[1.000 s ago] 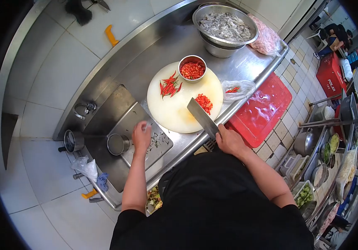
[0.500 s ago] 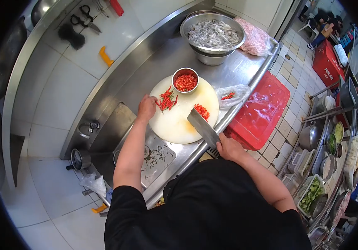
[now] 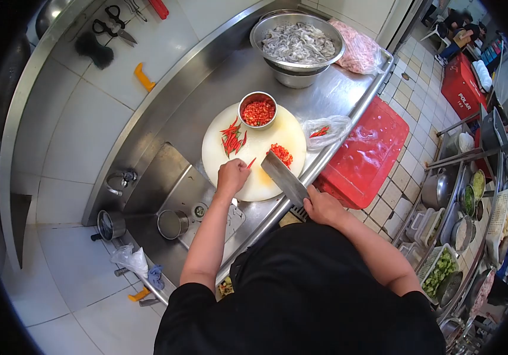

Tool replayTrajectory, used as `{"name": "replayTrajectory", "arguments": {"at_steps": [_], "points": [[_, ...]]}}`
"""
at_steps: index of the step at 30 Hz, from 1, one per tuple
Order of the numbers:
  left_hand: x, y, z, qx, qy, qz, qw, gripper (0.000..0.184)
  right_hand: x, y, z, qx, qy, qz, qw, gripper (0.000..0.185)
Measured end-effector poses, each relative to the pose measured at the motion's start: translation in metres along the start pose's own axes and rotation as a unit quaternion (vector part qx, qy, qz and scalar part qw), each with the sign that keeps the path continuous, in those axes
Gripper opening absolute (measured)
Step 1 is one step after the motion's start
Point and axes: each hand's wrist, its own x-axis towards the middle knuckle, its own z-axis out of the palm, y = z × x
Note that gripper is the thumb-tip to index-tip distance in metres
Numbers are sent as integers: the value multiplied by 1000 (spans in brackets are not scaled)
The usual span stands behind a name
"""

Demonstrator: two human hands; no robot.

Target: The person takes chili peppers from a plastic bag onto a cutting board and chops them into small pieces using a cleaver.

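Note:
My left hand (image 3: 234, 177) is closed on a red chili pepper (image 3: 251, 163), whose tip sticks out over the round white cutting board (image 3: 218, 127). In my right hand (image 3: 323, 206) is the handle of a cleaver (image 3: 285, 179), its blade lying across the board's right side. Chopped red chili (image 3: 280, 155) sits just beyond the blade's end. A small pile of whole red chilies (image 3: 232, 139) is at the board's left. At its far edge stands a metal bowl (image 3: 258, 110) holding more chopped chili.
A clear plastic bag (image 3: 327, 131) with chilies lies right of the board. Beyond are a large metal bowl (image 3: 298, 44) of greyish seafood-like strips and a bag of pinkish food (image 3: 354, 48). A red crate-like box (image 3: 369, 154) stands beside the counter; a sink (image 3: 174, 171) is at left.
My left hand has moved from the whole chili pile toward the near middle of the board, now with one chili in it. The cleaver stays beside the chopped chili.

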Motion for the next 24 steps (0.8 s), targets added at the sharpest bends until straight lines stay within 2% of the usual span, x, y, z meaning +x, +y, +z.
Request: {"name": "replayTrajectory", "arguments": {"at_steps": [4, 6, 10, 15, 19, 22, 24], "points": [[37, 30, -2, 44, 41, -23, 998, 22, 3, 10, 8, -2, 17, -20, 1000, 29], [55, 28, 4, 94, 95, 16, 991, 19, 4, 12, 11, 2, 16, -20, 1000, 29], [69, 9, 7, 142, 91, 55, 984, 19, 4, 11, 6, 4, 11, -22, 1000, 29], [33, -9, -4, 140, 76, 105, 982, 15, 4, 10, 4, 18, 5, -15, 1000, 29], [-6, 8, -14, 83, 101, 79, 988, 13, 3, 4, -4, 12, -16, 1, 1000, 29], [-26, 20, 2, 100, 87, 133, 982, 12, 4, 9, 0, 24, -6, -17, 1000, 30], [-24, 16, 18, 120, 87, 129, 980, 12, 5, 11, 2, 24, -6, -18, 1000, 30]]}}
